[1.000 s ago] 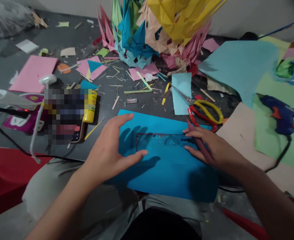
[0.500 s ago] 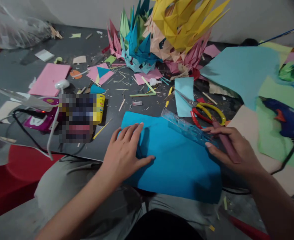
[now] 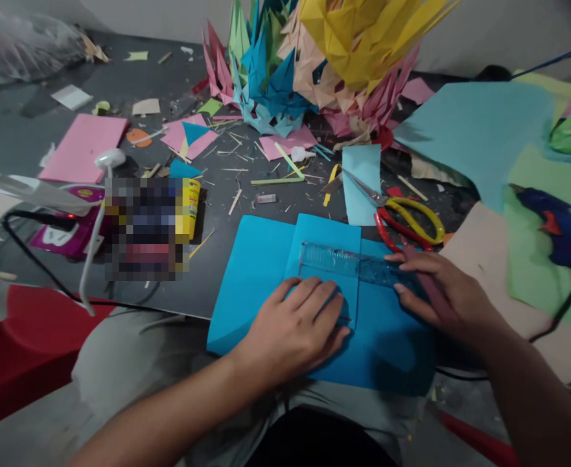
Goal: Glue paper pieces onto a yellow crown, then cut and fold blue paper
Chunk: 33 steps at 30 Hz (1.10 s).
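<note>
A blue paper sheet lies at the table's near edge, with a smaller blue piece on top of it. My left hand rests flat on the paper, fingers together and stretched out. A clear plastic ruler lies across the upper part of the paper. My right hand presses on the ruler's right end and grips a dark red pen between its fingers.
Red and yellow scissors lie just beyond the ruler on a light blue paper slip. A blue glue gun sits at right on green paper. A folded paper sculpture stands behind. A yellow glue bottle, cables and scraps lie left.
The ruler swung from a slant to lie level across the paper. My left hand moved right onto the middle of the sheet. A smaller blue piece now shows on top.
</note>
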Tool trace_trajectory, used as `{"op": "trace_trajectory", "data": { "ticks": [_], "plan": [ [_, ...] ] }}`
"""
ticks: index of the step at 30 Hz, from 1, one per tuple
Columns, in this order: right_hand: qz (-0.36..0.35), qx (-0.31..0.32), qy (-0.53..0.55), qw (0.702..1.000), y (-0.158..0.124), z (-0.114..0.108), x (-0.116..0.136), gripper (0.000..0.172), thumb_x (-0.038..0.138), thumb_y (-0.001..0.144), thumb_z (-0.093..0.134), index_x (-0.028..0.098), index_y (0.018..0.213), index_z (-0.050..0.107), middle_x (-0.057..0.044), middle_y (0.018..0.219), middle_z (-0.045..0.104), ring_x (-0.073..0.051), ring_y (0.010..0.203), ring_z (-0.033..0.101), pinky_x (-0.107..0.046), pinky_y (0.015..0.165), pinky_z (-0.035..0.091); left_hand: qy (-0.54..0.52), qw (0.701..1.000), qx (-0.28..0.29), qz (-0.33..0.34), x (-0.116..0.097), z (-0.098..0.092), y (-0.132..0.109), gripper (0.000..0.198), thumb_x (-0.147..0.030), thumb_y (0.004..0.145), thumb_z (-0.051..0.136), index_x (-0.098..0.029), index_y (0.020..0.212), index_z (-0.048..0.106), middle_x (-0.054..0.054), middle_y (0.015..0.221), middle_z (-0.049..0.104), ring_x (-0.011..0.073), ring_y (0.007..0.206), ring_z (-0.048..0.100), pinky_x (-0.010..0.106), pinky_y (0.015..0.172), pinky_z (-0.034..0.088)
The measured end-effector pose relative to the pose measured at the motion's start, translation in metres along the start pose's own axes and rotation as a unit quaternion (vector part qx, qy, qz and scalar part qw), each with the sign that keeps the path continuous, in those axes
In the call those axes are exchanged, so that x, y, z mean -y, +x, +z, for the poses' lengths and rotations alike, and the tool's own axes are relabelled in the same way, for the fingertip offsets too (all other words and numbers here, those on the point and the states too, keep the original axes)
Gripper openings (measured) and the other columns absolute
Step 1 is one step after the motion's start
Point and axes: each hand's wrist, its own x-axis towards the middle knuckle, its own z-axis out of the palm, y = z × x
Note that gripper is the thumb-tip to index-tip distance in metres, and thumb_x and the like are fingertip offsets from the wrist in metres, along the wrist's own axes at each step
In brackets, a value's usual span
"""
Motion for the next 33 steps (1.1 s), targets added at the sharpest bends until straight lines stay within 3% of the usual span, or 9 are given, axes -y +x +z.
{"op": "trace_trajectory", "data": {
  "ticks": [3, 7, 12, 19, 23, 33],
  "plan": [
    [-0.024, -0.005, -0.009, 1.000, -0.002, 0.000, -0.004, 0.024, 0.020, 0.079, 0.058, 0.026, 0.100, 0.048, -0.007, 0.103, 0.065, -0.024, 0.095, 0.062, -0.039, 0.078, 0.052, -0.026, 0.996, 0.058, 0.063, 0.005, 0.000, 0.002, 0.030, -0.034, 0.089, 0.047, -0.016, 0.112, 0.055, 0.004, 0.121, 0.058, 0.0209, 0.114, 0.048, 0.039, 0.099, 0.034],
    [-0.030, -0.026, -0.011, 0.999, -0.006, 0.000, -0.002, 0.027, 0.017, 0.077, 0.059, 0.026, 0.101, 0.049, -0.007, 0.103, 0.065, -0.025, 0.095, 0.062, -0.041, 0.079, 0.052, -0.019, 0.994, 0.074, 0.084, 0.006, 0.005, 0.004, 0.022, -0.027, 0.091, 0.045, -0.016, 0.103, 0.059, 0.003, 0.106, 0.065, 0.0190, 0.100, 0.055, 0.039, 0.100, 0.032],
    [-0.040, -0.018, 0.005, 0.999, -0.006, -0.001, -0.001, 0.029, 0.015, 0.076, 0.059, 0.026, 0.101, 0.050, -0.009, 0.104, 0.065, -0.027, 0.095, 0.061, -0.044, 0.077, 0.052, 0.003, 0.999, 0.037, 0.035, -0.007, 0.020, 0.007, 0.016, -0.019, 0.089, 0.047, -0.015, 0.096, 0.062, 0.003, 0.097, 0.067, 0.0174, 0.089, 0.057, 0.036, 0.095, 0.036],
    [-0.052, -0.011, 0.012, 0.999, -0.007, 0.000, -0.007, 0.030, 0.014, 0.074, 0.059, 0.028, 0.100, 0.052, -0.007, 0.103, 0.066, -0.027, 0.094, 0.062, -0.043, 0.075, 0.053, -0.009, 1.000, -0.022, -0.011, -0.011, 0.016, 0.009, 0.025, -0.033, 0.089, 0.047, -0.016, 0.100, 0.061, 0.003, 0.107, 0.066, 0.0180, 0.099, 0.057, 0.034, 0.090, 0.040],
    [-0.071, -0.002, -0.003, 0.997, -0.008, 0.003, -0.010, 0.028, 0.014, 0.075, 0.059, 0.025, 0.100, 0.053, -0.008, 0.102, 0.066, -0.026, 0.095, 0.061, -0.042, 0.076, 0.052, 0.029, 0.998, -0.001, -0.053, -0.006, 0.017, 0.009, 0.029, -0.029, 0.089, 0.046, -0.012, 0.109, 0.059, 0.007, 0.118, 0.062, 0.0221, 0.111, 0.053, 0.037, 0.095, 0.039],
    [-0.070, -0.007, -0.017, 0.997, -0.008, 0.006, -0.012, 0.030, 0.016, 0.075, 0.059, 0.027, 0.102, 0.051, -0.008, 0.104, 0.065, -0.025, 0.094, 0.062, -0.043, 0.074, 0.052, 0.013, 0.997, 0.044, -0.069, -0.005, 0.021, 0.011, 0.035, -0.030, 0.089, 0.043, -0.009, 0.114, 0.056, 0.011, 0.120, 0.059, 0.0249, 0.113, 0.052, 0.040, 0.098, 0.041]
  ]
}}
